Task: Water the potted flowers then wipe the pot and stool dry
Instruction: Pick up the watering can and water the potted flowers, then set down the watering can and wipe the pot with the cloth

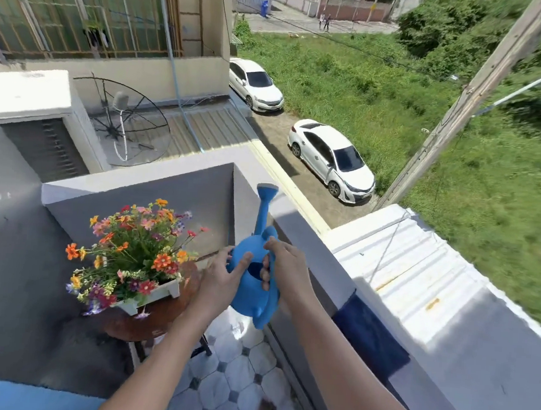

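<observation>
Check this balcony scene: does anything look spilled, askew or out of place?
Nothing looks spilled or damaged. The only oddity: the white pot sits at an angle, off-centre on the round stool, and what looks like a fallen blossom lies on the stool beside it.

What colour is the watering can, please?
The watering can is bright blue; head view.
</observation>
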The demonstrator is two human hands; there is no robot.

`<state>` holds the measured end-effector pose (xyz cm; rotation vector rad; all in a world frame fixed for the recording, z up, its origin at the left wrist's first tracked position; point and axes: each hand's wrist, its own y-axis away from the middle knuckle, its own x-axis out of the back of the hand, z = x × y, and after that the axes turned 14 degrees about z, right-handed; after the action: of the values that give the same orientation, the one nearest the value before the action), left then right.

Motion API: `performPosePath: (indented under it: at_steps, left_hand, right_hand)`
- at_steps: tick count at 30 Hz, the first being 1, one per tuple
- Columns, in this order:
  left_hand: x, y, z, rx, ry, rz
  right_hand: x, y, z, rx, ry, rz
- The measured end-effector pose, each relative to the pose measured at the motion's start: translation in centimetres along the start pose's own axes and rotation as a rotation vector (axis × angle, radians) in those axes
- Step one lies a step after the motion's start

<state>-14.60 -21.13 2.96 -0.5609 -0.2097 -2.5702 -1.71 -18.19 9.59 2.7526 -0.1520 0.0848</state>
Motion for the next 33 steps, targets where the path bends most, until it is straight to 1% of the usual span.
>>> performPosePath:
  at_steps: [2,6,12,17,20,24,30,31,33]
  left_hand:
    - [-2.6,-0.3,0.5,0.001,0.009,-0.077]
    - [-7.7,-1.4,1.0,0.022,0.068,-0.24]
    - [-15.5,-3.8,2.3,0.098,0.077,-0.4]
    - [-19.7,-7.1,3.8,0.055,0.056,-0.467]
    - [-21.4,-9.7,3.9,0.033,0.019,-0.48]
    - [-23.2,-11.7,3.8,-0.006,-0.011,-0.48]
    - [-23.9,-13.0,3.3,0.067,-0.011,-0.497]
    - [-23.9,-12.9,3.5,0.066,-0.021,-0.484]
    - [-23.7,-12.3,4.8,0.043,-0.059,-0.38]
  right_hand:
    - [1.7,-1.3,0.6,-0.022,-0.06,0.076]
    - [4.9,-4.5,1.4,-0.059,-0.081,0.218]
    - [9.0,-10.1,3.0,-0.148,-0.212,0.362]
    - [12.1,-13.9,3.2,-0.093,-0.068,0.31]
    - [13.5,-15.9,3.3,-0.047,-0.029,0.274]
    - [14.1,-17.9,3.4,-0.036,0.031,0.213]
    - [15.1,-19.7,3.4,-0.012,0.009,0.141]
    - [15.5,-19.6,3.4,-0.005,0.008,0.135]
    - [16.4,-19.2,3.8,0.005,0.018,0.165]
